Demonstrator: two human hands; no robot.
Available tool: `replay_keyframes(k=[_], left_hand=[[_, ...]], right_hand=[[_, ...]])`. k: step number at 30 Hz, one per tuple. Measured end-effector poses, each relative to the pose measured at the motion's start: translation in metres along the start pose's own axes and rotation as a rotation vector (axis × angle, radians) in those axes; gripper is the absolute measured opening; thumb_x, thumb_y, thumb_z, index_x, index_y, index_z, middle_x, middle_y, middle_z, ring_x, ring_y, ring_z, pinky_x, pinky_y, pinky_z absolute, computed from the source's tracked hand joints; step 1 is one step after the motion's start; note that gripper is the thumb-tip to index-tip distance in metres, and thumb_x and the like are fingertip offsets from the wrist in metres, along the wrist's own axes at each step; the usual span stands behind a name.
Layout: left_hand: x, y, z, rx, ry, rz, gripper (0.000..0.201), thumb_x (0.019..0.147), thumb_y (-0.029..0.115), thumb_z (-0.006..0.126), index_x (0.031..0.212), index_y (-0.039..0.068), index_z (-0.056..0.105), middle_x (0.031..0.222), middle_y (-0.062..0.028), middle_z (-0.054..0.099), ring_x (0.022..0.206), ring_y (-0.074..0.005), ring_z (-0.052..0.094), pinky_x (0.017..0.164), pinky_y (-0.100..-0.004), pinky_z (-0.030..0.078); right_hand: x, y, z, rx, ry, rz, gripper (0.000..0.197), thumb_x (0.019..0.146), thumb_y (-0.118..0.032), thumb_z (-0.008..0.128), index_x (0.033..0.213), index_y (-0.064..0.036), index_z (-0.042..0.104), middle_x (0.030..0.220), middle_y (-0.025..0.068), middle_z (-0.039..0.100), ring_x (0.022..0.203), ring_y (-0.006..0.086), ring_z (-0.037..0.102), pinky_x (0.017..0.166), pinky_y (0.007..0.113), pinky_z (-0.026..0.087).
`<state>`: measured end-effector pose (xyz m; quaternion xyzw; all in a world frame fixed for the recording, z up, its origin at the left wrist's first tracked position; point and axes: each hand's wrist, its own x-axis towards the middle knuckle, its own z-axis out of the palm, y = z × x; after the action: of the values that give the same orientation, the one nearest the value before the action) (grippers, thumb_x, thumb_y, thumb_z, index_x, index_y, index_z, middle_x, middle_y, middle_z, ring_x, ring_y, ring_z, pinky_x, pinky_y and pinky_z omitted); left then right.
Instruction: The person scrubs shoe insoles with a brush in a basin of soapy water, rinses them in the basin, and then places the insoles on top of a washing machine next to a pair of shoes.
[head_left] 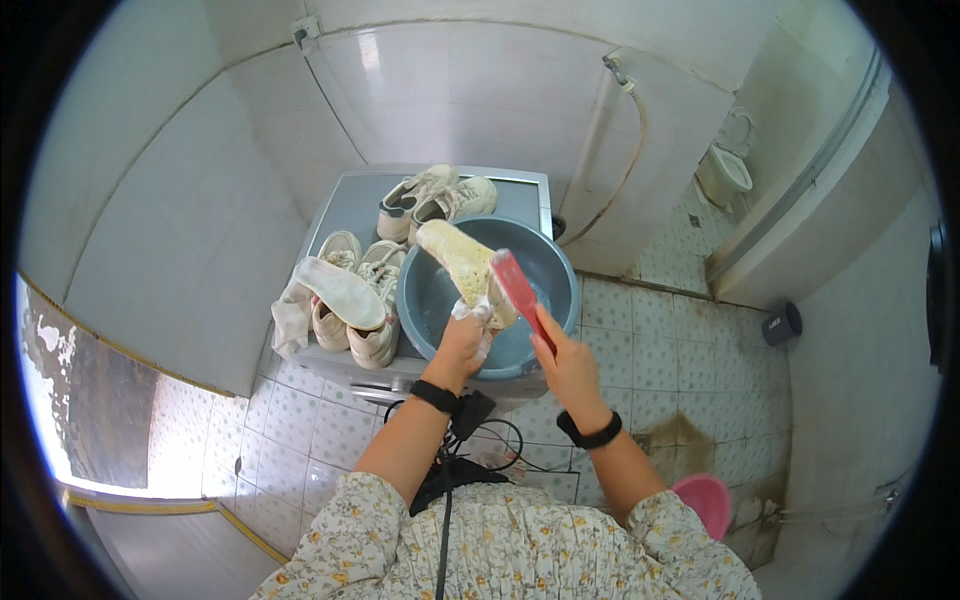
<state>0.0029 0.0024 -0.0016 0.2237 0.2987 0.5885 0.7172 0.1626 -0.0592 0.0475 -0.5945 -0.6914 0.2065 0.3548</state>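
My left hand, with white suds on its fingers, grips the heel end of a yellowish insole. The insole is tilted up over a blue-grey basin. In my right hand is the handle of a red brush, whose head lies against the insole's right side. The bristles are hidden. Left of the basin, a white insole rests across a pair of white shoes. A second pair of pale shoes stands behind the basin's left rim.
Basin and shoes stand on a grey-topped washing machine. A white cloth hangs at its left edge. A tap with a hose is on the back wall. On the floor at right are a pink basin and a dark bin.
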Motion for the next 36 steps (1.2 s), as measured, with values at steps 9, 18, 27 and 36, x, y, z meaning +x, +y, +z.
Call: replay_keyframes(k=[9,18,27,36], left_hand=[[0.006,-0.002,-0.012,-0.130,0.004,-0.004,0.037,0.091,0.005,0.045,0.129,0.005,0.042,0.116,-0.0093,0.056,0.105,-0.0239,0.057,0.091,-0.0395,0.047],[-0.002,0.001,-0.008,-0.077,0.053,0.082,0.038,0.090,0.004,0.044,0.129,0.005,0.042,0.113,-0.0076,0.056,0.103,-0.0216,0.057,0.088,-0.0370,0.048],[-0.003,0.001,-0.011,0.043,0.050,0.028,0.045,0.086,0.001,0.043,0.130,0.006,0.040,0.115,-0.0080,0.056,0.102,-0.0211,0.057,0.089,-0.0362,0.048],[0.000,-0.001,-0.009,0.027,-0.030,0.056,0.049,0.084,-0.003,0.040,0.132,0.007,0.039,0.117,-0.0091,0.055,0.102,-0.0230,0.058,0.088,-0.0372,0.048]], right_hand=[[-0.040,0.015,0.013,0.033,0.041,-0.123,0.044,0.086,-0.022,0.060,0.129,-0.0177,0.051,0.073,0.0212,0.061,0.061,0.0378,0.059,0.054,0.040,0.045],[-0.036,0.011,0.014,-0.022,-0.027,-0.060,0.043,0.087,-0.022,0.058,0.130,-0.0178,0.051,0.083,0.0221,0.062,0.068,0.0362,0.062,0.058,0.040,0.047],[0.003,0.004,0.003,0.038,-0.052,0.084,0.040,0.087,-0.020,0.057,0.127,-0.0144,0.053,0.090,0.0208,0.064,0.072,0.0355,0.063,0.064,0.034,0.049],[-0.015,0.008,-0.005,0.174,-0.034,0.027,0.042,0.088,-0.018,0.057,0.128,-0.0083,0.050,0.096,0.0240,0.062,0.079,0.0275,0.065,0.069,0.031,0.048]])
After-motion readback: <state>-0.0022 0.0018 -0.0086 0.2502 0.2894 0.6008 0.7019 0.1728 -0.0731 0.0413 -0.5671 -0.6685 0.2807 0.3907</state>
